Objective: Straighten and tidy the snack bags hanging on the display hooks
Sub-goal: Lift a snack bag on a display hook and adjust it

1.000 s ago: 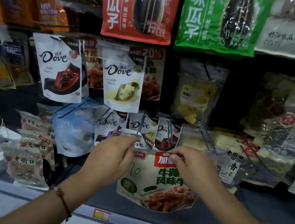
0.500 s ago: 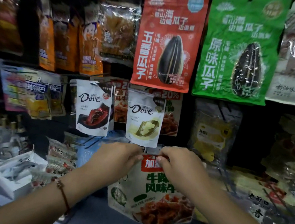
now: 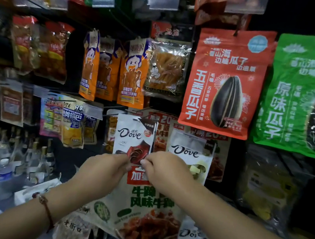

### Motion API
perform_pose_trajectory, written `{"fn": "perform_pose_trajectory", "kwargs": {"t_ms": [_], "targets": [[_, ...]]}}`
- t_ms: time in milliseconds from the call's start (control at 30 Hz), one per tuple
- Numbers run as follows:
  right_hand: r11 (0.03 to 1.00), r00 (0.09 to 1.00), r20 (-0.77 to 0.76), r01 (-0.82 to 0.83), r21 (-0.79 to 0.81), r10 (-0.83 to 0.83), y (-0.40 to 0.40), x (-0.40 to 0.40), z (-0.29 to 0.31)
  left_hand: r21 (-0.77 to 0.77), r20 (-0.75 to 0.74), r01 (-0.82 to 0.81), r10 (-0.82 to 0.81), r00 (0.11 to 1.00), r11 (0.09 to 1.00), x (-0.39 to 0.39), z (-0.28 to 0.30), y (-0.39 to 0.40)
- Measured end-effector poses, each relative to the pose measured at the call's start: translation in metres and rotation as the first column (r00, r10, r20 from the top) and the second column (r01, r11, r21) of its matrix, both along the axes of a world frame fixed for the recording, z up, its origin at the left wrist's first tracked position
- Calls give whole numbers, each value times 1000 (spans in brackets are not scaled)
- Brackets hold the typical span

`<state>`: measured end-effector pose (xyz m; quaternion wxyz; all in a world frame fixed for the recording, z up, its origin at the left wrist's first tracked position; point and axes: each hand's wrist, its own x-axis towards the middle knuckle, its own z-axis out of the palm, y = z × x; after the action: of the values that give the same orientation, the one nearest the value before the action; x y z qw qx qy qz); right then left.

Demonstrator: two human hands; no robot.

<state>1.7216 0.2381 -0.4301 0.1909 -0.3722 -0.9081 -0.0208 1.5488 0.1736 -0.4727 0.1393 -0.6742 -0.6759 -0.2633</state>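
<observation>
snack bags on the hooks

a white beef-tendon snack bag [image 3: 140, 208] with a red label, green characters and a picture of reddish strips is pinched at its top edge by the left hand [image 3: 103, 170] and the right hand [image 3: 167, 173]; it hangs slightly tilted in front of the rack. just above the fingers hangs a white dove bag with a dark chocolate swirl [image 3: 134, 136], upright on its hook. beside it to the right, a second dove bag with pale pieces [image 3: 190, 154] is partly covered by the right hand. behind both hang more bags of the beef-tendon kind [image 3: 217, 164]. above these, a red sunflower-seed bag [image 3: 224, 82] and a green sunflower-seed bag [image 3: 305, 95] hang flat, side by side.
</observation>
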Motion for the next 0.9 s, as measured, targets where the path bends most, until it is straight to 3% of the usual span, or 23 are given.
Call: {"fn": "perform_pose_trajectory", "kwargs": {"t_ms": [167,233,367,500,633,733,900], "targets": [[973,998,-24,68,219,-64,46,-62,23,83,-27,-15,17,999,996,-33,17,13],[951,992,37,101,292,-117,69,-83,29,102,-56,-23,29,998,995,-43,23,20],[943,944,201,208,260,-263,103,-113,31,137,-161,-37,59,985,990,-62,27,35],[935,906,265,277,220,-331,117,-125,28,170,-223,-16,54,973,985,-81,20,47],[903,951,90,248,352,-296,123,-127,18,231,-224,3,50,973,973,-96,8,56],[926,969,-103,244,289,-224,126,-125,18,247,-179,11,34,983,969,-105,4,61],[950,979,-153,172,258,-136,112,-119,25,327,-140,24,23,990,945,-116,8,58]]}}
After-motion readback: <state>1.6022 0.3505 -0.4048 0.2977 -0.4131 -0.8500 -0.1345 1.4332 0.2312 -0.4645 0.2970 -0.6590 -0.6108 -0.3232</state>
